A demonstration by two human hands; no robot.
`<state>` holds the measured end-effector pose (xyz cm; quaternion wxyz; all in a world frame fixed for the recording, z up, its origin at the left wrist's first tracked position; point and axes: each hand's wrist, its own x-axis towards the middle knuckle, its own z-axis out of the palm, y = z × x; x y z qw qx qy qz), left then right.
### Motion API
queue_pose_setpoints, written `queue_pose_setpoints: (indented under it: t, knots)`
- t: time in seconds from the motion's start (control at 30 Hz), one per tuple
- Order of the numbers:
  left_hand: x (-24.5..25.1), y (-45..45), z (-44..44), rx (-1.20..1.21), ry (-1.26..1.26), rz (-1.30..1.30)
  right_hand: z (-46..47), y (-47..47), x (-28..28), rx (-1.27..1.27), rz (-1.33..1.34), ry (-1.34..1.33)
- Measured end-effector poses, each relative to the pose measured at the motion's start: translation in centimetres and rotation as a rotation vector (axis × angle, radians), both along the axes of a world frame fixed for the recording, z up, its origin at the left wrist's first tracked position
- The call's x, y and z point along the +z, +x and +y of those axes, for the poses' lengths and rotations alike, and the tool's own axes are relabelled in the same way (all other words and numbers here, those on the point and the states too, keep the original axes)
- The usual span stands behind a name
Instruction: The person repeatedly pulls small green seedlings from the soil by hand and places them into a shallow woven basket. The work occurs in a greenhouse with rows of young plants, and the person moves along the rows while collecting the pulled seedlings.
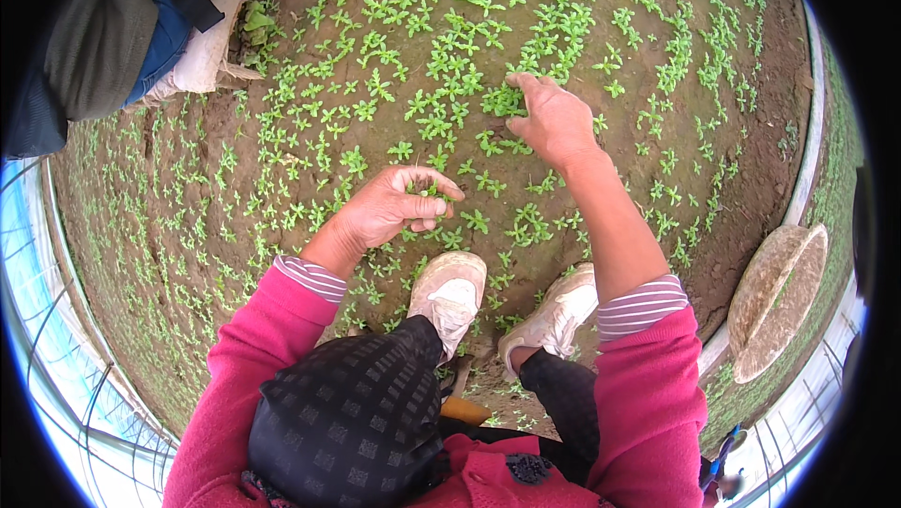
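My left hand (394,206) is closed around a few small uprooted seedlings (424,188), with some soil and thin roots showing between thumb and fingers. It hovers just above the bed, in front of my left shoe. Farther out, my right hand (552,117) reaches down to a dense clump of green seedlings (502,101). Its thumb and index finger are apart on either side of the clump; the other fingers are mostly hidden behind the hand. Around both hands, seedlings with toothed leaves grow in uneven rows from brown soil (486,50).
My white shoes (450,297) stand among seedlings. An orange-brown handle (464,411) lies between my legs. At right, a soil-stained basin (774,304) rests by a pale border strip (809,121). Another person's dark-clothed body (98,43) is at upper left. Plastic sheeting (35,254) lines the left side.
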<state>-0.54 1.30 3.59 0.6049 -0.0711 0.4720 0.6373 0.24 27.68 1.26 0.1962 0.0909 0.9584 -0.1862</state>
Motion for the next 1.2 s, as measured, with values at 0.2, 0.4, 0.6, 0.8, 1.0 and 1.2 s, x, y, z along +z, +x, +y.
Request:
queue_pose_setpoints:
  t: [0.2,0.4,0.6,0.8,1.0,1.2]
  knots:
    - [-0.3,-0.2,0.0,-0.01,-0.014,-0.031,-1.2,-1.2,0.2,0.009,-0.078,0.089]
    - [-0.7,0.0,-0.1,-0.002,-0.015,-0.037,-1.8,-1.3,0.2,-0.021,-0.075,0.051]
    - [-1.0,0.2,-0.4,0.001,-0.043,-0.01,-1.7,-1.8,-1.0,-0.029,-0.07,0.088]
    - [-1.1,0.1,-0.4,-0.009,-0.053,-0.025,-2.1,-1.9,-1.6,-0.026,-0.036,0.082]
    - [-1.2,0.2,-0.4,0.001,-0.071,-0.016,-1.8,-2.1,-2.1,-0.079,-0.04,0.044]
    - [-1.5,0.1,-0.6,0.004,-0.06,-0.02,-1.2,-1.3,-1.9,-0.276,0.002,-0.141]
